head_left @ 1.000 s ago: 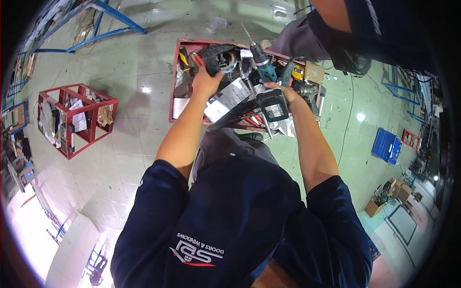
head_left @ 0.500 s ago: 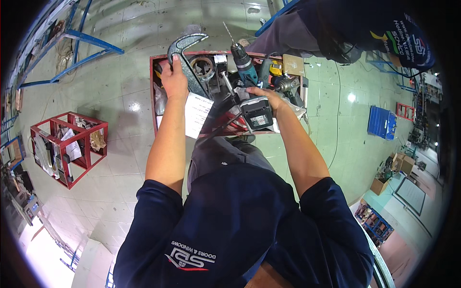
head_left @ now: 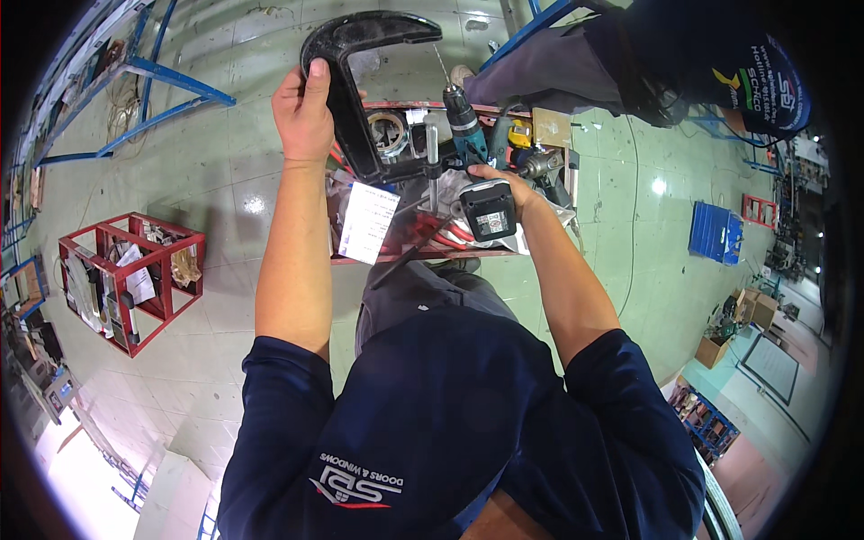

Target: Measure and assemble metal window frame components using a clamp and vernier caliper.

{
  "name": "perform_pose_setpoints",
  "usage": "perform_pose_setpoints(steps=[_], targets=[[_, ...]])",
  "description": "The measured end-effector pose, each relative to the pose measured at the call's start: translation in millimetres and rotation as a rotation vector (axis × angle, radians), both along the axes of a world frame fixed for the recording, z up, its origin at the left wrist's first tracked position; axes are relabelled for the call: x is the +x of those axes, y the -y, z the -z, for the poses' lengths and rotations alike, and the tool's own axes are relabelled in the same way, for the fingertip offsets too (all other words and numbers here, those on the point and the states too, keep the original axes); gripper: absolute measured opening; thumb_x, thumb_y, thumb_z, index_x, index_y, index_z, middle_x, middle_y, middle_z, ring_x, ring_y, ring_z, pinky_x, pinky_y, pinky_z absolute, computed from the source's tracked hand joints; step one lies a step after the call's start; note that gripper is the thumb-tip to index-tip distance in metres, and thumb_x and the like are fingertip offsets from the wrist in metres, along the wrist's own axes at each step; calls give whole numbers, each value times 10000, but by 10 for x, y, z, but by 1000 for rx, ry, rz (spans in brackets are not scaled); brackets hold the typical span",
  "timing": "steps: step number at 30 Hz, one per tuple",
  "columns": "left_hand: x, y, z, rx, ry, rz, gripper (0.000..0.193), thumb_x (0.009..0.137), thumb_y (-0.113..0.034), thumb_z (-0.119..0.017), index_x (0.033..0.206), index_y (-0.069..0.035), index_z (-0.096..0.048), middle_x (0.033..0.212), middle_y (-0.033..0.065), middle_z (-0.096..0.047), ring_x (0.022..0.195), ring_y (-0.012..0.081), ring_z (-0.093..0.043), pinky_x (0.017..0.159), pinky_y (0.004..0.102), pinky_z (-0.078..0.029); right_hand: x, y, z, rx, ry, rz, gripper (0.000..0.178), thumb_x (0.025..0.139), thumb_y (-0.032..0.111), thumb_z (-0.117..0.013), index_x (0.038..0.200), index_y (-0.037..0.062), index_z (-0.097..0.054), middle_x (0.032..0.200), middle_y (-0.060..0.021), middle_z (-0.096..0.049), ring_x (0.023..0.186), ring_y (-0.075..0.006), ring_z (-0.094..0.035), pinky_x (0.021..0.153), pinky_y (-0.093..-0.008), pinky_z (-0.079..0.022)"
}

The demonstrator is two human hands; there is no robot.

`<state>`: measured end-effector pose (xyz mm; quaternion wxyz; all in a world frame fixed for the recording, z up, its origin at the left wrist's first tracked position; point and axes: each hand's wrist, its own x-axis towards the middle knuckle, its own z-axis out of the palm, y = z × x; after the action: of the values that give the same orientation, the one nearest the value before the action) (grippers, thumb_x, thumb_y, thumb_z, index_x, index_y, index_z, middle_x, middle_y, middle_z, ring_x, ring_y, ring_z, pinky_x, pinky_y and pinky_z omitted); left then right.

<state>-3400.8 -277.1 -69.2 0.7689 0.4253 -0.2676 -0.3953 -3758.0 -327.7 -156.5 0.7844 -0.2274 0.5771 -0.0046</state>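
Observation:
My left hand (head_left: 301, 112) is wrapped round the curved frame of a large black C-clamp (head_left: 360, 126), raised above a red tool box (head_left: 423, 110). The clamp's jaw points right at the top; its screw and metal crossbar hang low over the box. My right hand (head_left: 513, 191) is closed on a teal and black cordless drill (head_left: 468, 139). A long bit sticks up from the chuck, and the black battery (head_left: 489, 211) faces me. A white printed sheet (head_left: 367, 225) lies at the near left of the box, just below the clamp.
In the box are a tape roll (head_left: 387, 133), a yellow tool (head_left: 520, 133) and a metal-headed power tool (head_left: 537, 164). A person's leg (head_left: 549, 76) is close beyond it. A red metal frame (head_left: 135, 279) stands left; a blue crate (head_left: 717, 230) lies right.
My left hand has lifted the C-clamp up and turned it, so its dark side now shows above the box. The drill in my right hand has shifted slightly down and right.

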Motion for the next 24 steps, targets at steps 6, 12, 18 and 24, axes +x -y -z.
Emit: perform_pose_setpoints(steps=[6, 12, 18, 24], targets=[[111, -2, -379, -116, 143, -7, 343, 1081, -312, -695, 1105, 30, -703, 960, 90, -770, 759, 194, -744, 713, 340, -632, 18, 0, -30, -44, -33, -3, 490, 869, 426, -875, 1124, 36, -725, 945, -107, -795, 736, -234, -774, 687, -386, -635], [139, -20, -683, -232, 288, -142, 327, 1074, -276, -701, 1139, 45, -699, 980, 101, -771, 777, 188, -744, 722, 334, -635, 27, -7, 63, -77, -52, -47, 578, 839, 419, -907, 1194, 16, -693, 947, -101, -782, 742, -234, -767, 678, -398, -634], [-234, -285, -815, 24, 491, -208, 230, 1043, -198, -760, 987, 17, -697, 872, -41, -649, 820, 45, -516, 735, 208, -432, 161, -79, 201, -172, -134, -97, 658, 820, 378, -907, 1261, -48, -669, 995, -122, -780, 774, -243, -772, 707, -398, -634], [-435, -366, -855, 111, 481, -153, 188, 1062, -170, -731, 1006, 9, -722, 909, -34, -677, 832, 48, -547, 744, 215, -451, 267, -212, 330, -506, -395, -387, 718, 769, 530, -889, 1117, -87, -773, 1087, -199, -789, 970, -290, -763, 875, -396, -588]])
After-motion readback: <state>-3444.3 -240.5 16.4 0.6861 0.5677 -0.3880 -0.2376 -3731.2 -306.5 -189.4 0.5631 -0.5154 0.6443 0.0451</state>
